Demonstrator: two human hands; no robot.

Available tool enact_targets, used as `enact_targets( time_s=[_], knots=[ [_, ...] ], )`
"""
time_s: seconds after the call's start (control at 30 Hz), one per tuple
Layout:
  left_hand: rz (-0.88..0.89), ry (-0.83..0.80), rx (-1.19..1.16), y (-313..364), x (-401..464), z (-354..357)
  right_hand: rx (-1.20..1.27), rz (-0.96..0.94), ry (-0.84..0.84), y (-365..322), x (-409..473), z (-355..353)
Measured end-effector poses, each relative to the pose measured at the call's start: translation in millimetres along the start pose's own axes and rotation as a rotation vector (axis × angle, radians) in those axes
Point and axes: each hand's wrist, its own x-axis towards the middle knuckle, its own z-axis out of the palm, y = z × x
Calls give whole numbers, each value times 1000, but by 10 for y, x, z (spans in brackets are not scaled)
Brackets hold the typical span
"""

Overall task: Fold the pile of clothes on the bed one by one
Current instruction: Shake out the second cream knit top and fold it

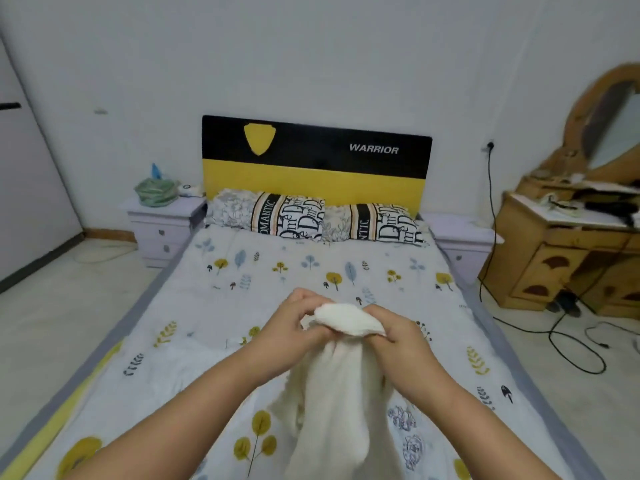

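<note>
While my left hand [294,320] and right hand [394,332] pinch the white cloth [341,382] between them — all fingers curled tight — it hangs down so I can find its 2 corners.

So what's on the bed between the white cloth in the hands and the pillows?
Nothing but bare leaf-print bedsheet in the head view, between the white garment and the two pillows.

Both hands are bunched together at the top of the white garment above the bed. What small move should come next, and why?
Probably draw the hands apart along the top edge. The left hand and right hand grip the white garment close together, so it hangs crumpled and narrow over the bed. Spreading it should open it flat enough to lay down and fold.
</note>
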Motion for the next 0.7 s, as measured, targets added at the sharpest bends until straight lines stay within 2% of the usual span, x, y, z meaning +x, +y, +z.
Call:
enact_targets(
  time_s=[0.1, 0.27, 0.37, 0.47, 0.57, 0.7],
  knots=[
    [-11, -20, -76, 444, -139, -161, -30, 17, -48, -326, -185, -213],
    [23, -61, -15, 1009, -349, -185, -55, 50, -170, -800, -519, -389],
    [52, -50, 9, 1251, -451, -174, 71, 92, -229, -1031, -686, -461],
    [84, -49, 85, 1368, -569, -147, 13, 16, -47, -1207, -787, -460],
    [116, -36, 16, 1343, -698, -131, -37, -44, 168, -1309, -842, -464],
    [107, -126, -34, 1139, -899, -176, 41, -52, 246, -1473, -890, -538]
  ],
)
